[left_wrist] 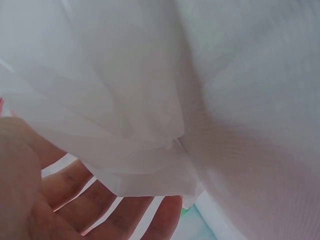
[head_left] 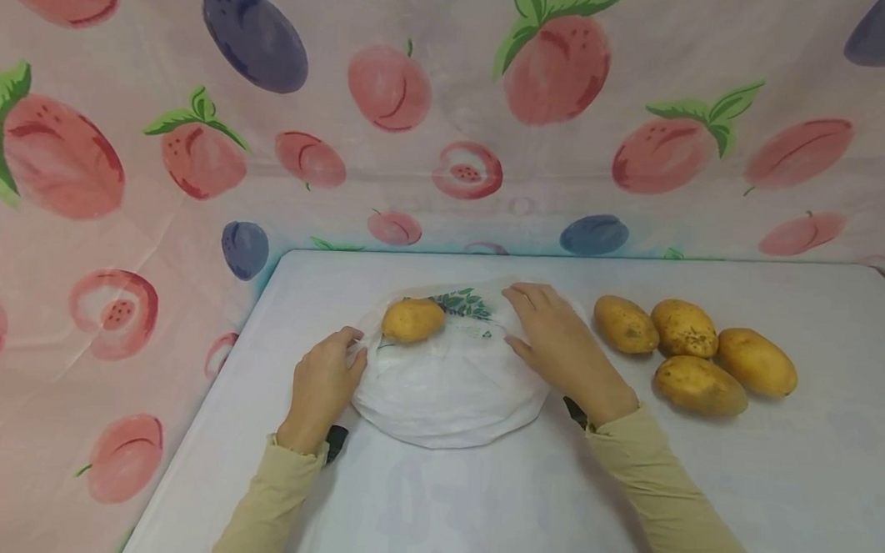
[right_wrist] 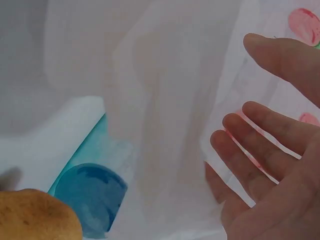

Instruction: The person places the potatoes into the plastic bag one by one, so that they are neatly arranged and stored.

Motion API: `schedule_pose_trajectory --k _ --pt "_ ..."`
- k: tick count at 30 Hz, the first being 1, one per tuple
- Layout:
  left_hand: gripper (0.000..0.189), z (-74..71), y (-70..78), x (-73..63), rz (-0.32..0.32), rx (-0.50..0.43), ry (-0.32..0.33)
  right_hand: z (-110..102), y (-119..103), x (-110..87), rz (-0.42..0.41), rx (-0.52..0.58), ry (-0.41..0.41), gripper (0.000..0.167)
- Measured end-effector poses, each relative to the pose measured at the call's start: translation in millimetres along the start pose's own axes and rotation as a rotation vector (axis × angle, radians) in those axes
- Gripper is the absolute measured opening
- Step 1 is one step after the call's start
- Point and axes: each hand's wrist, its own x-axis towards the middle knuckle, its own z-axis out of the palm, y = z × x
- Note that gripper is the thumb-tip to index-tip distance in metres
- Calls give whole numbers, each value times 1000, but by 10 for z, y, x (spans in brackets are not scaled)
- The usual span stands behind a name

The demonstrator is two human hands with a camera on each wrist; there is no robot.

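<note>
A white plastic bag [head_left: 451, 394] with a green leaf print lies spread in the middle of the table. One yellow potato [head_left: 413, 320] rests at its far left part, beside the print. My left hand [head_left: 324, 383] is at the bag's left edge, thumb and index finger apart; in the left wrist view its loosely bent fingers [left_wrist: 90, 202] overlap the edge of the white plastic. On the opposite side, my right hand [head_left: 555, 332] has its fingertips at the bag's right edge. The right wrist view shows these fingers [right_wrist: 250, 160] spread and relaxed beside the plastic, gripping nothing.
Several potatoes [head_left: 700, 386] lie grouped on the white table [head_left: 799, 496], right of my right hand. A fruit-patterned cloth [head_left: 453, 77] hangs behind the table and along its left side. Dark wrist-worn pieces show under both wrists.
</note>
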Motion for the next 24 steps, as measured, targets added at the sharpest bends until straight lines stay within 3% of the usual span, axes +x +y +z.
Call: schedule_pose_trajectory --k 9,24 --pt "26 -7 2 -2 6 0 -3 -90 149 -65 64 -18 -17 61" --pt "25 -20 -3 -16 9 1 -2 -171 422 -197 57 -24 52 60"
